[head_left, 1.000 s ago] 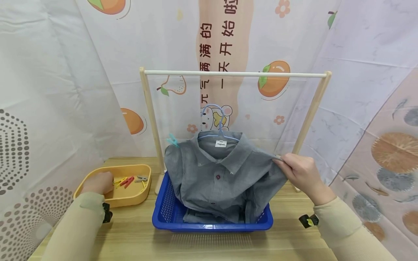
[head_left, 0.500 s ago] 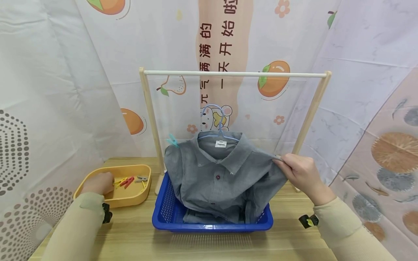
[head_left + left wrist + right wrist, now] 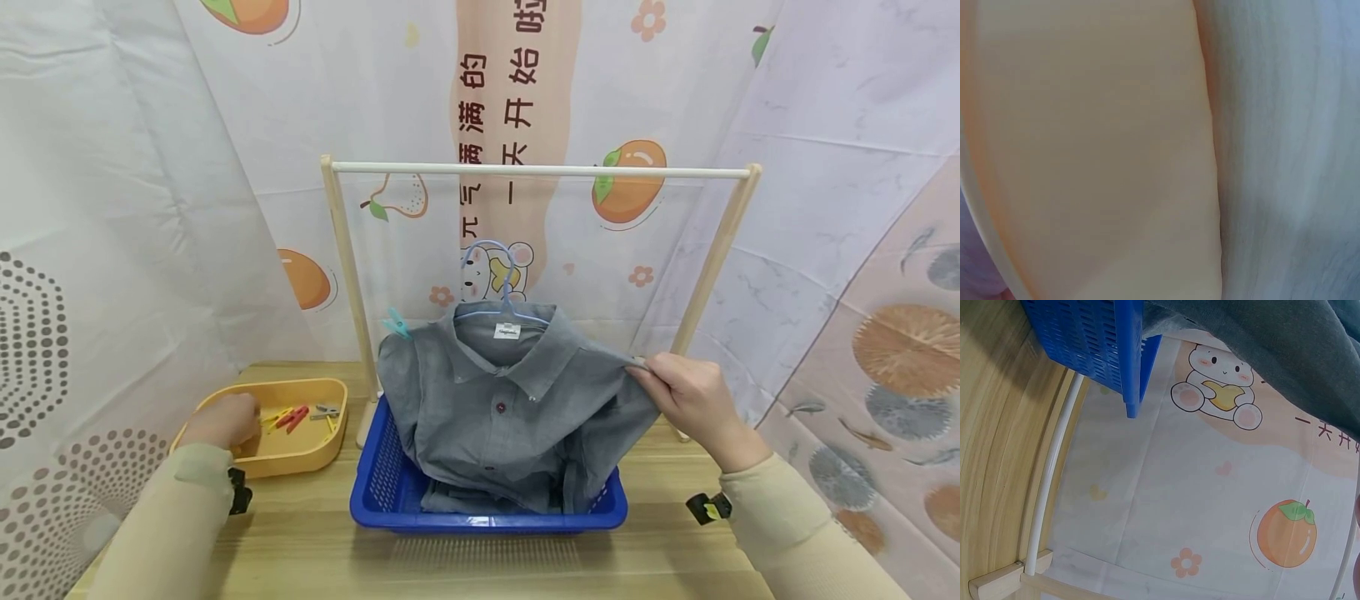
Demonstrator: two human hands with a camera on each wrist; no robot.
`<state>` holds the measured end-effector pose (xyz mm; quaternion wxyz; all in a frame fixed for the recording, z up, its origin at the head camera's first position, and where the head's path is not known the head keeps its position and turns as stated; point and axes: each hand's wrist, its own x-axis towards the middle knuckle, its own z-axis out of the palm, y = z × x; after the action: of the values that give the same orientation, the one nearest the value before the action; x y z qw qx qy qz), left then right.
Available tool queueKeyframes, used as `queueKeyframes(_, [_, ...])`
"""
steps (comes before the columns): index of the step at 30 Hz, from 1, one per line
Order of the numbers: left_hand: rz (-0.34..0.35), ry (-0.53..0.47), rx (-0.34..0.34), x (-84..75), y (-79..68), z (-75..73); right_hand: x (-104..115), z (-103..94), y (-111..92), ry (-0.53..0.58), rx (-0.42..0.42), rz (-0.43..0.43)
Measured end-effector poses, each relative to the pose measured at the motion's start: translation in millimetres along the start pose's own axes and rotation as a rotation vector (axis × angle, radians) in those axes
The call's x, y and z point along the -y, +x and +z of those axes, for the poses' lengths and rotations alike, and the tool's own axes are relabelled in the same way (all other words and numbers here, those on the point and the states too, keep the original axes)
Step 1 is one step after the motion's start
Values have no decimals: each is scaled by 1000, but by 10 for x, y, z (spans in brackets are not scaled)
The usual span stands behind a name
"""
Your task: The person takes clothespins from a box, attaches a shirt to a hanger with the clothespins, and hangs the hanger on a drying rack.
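Observation:
A grey button-up shirt (image 3: 487,400) on a light blue hanger (image 3: 508,287) stands up out of a blue basket (image 3: 487,523). Its right-hand shoulder is pinched and pulled outward by my right hand (image 3: 690,400). On the opposite shoulder sits a turquoise clothespin (image 3: 397,322). My left hand (image 3: 225,419) reaches into a yellow tray (image 3: 311,454), near red clothespins (image 3: 297,418), yellow and grey ones. Its fingertips are hidden, so whether it holds a clothespin does not show. The left wrist view has the tray wall (image 3: 1097,150) filling much of it.
A wooden rack with a white rail (image 3: 540,170) rises behind the basket, its posts left and right of the shirt. More grey cloth (image 3: 480,497) lies folded in the basket. Printed curtains (image 3: 420,83) surround the wooden table (image 3: 315,542).
My left hand and forearm have shifted a little to the left in the tray. The right hand and the shirt have stayed where they were.

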<state>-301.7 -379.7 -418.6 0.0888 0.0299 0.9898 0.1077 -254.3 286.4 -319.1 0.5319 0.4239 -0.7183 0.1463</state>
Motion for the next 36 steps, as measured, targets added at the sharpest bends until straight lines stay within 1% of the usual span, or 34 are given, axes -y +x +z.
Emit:
queueKeyframes(3, [4, 14, -13, 22, 14, -21, 0, 0, 0, 3, 0, 0])
queueKeyframes(5, [25, 49, -34, 33, 22, -36, 1, -1, 1, 5, 1, 0])
queueKeyframes(9, [28, 89, -63, 25, 27, -83, 2, -3, 4, 6, -1, 0])
queueKeyframes(11, [22, 72, -64, 20, 33, -99, 3, -4, 3, 5, -1, 1])
queueKeyframes(16, [-4, -19, -53, 17, 48, -124, 1, -6, -4, -1, 2, 2])
queueKeyframes(18, [-6, -38, -64, 18, 50, -142, -2, -8, -10, -3, 2, 3])
queueKeyframes(23, [20, -20, -92, 48, 58, -186, -2, -16, -14, -10, -1, 2])
queueKeyframes(27, [31, -7, -96, 77, 43, -210, 10, -19, 1, -10, -3, -4])
queueKeyframes(33, [39, -43, -110, 74, 7, -259, 21, -17, 7, -1, -1, -6])
queueKeyframes(36, [42, -44, -115, 53, -11, -294, 25, -17, 9, -1, -2, -7])
